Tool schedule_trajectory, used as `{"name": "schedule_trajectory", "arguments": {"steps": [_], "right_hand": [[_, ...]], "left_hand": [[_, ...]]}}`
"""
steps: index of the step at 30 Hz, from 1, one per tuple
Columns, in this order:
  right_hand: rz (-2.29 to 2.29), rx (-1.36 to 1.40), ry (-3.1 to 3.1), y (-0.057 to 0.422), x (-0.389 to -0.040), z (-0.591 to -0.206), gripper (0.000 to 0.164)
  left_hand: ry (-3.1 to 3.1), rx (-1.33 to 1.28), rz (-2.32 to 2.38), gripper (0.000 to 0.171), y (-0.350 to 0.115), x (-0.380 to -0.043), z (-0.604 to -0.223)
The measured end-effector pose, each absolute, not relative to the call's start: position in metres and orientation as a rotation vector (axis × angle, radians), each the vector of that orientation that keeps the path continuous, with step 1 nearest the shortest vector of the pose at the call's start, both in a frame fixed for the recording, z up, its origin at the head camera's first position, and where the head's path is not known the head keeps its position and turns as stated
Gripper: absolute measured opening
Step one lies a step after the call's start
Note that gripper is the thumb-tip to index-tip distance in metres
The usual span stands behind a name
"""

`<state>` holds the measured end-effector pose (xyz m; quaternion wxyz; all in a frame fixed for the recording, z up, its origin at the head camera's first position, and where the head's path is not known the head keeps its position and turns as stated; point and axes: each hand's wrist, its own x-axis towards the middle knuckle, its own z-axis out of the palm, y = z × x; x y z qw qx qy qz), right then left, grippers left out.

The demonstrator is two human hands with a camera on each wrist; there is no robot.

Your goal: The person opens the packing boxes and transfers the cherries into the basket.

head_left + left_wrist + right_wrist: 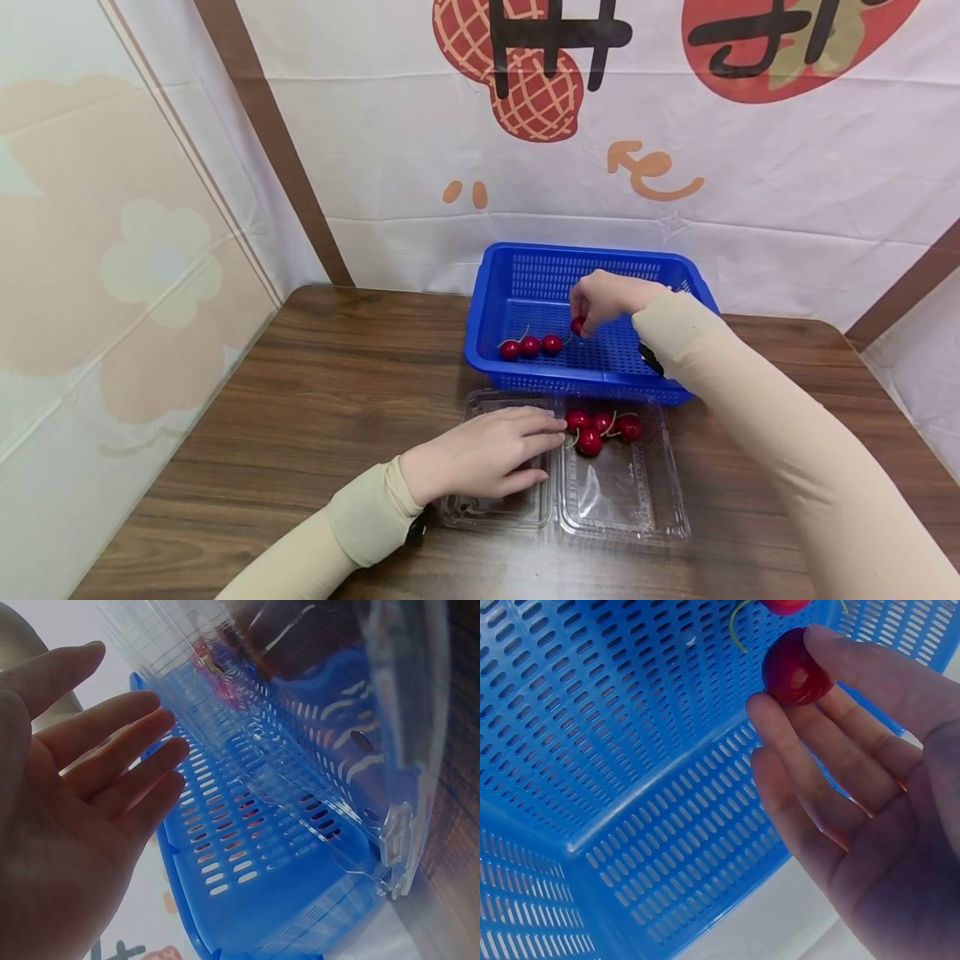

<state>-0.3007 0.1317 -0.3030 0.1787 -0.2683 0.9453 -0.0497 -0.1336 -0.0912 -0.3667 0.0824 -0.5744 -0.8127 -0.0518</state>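
Observation:
My right hand (606, 297) reaches down into the blue basket (592, 377) and pinches a dark red cherry (795, 667) between thumb and fingers. To its left inside the basket, three more cherries (530, 346) lie in a row, some with green stems. My left hand (491, 452) is spread over the left half of a clear plastic clamshell box (611, 500), fingers straight, fingertips near its middle fold. Several cherries (590, 442) with stems sit together at the back of the box's right half. In the left wrist view the left hand's palm (67, 825) holds nothing.
Both containers stand on a dark wood table (352, 375), the basket behind the box. A white printed cloth (390, 167) hangs behind the table, and another patterned cloth panel (112, 275) runs along the left side.

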Motion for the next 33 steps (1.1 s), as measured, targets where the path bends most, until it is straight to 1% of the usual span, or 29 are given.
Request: {"name": "schedule_trajectory", "arguments": {"steps": [19,29,33], "right_hand": [[-0.129,-0.649,2.613,0.124,-0.31,-0.314,0.027],[-0.121,-0.626,2.599,0.124,-0.312,-0.325,0.028],[-0.096,-0.655,2.604,0.123,-0.312,-0.327,0.029]], "left_hand": [[-2.438,-1.709,-0.148,0.047,-0.092,-0.134,-0.367],[-2.439,-1.712,-0.144,0.047,-0.092,-0.134,-0.366],[-2.45,-1.712,-0.134,0.047,-0.093,-0.134,-0.366]]}}
